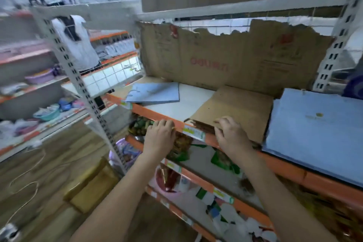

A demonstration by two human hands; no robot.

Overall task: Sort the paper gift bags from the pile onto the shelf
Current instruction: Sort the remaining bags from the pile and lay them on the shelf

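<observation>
A stack of flat brown paper gift bags (pixel 238 109) lies in the middle of the white shelf (pixel 193 102) with its orange front edge. My right hand (pixel 229 132) rests on the stack's near edge, fingers curled over it. At the orange shelf lip, just left of a price label, sits my left hand (pixel 160 135), with its fingers on the rim. A thin pile of light blue gift bags (pixel 155 92) lies at the shelf's left end. A thicker stack of light blue bags (pixel 316 131) fills the right end.
Torn brown cardboard (pixel 235 59) lines the back of the shelf. Lower shelves (pixel 214 180) hold packaged goods. A perforated white upright (pixel 78 84) stands to the left. Brown boxes (pixel 92 184) lie on the wooden floor, and a person in white (pixel 76 43) stands further back.
</observation>
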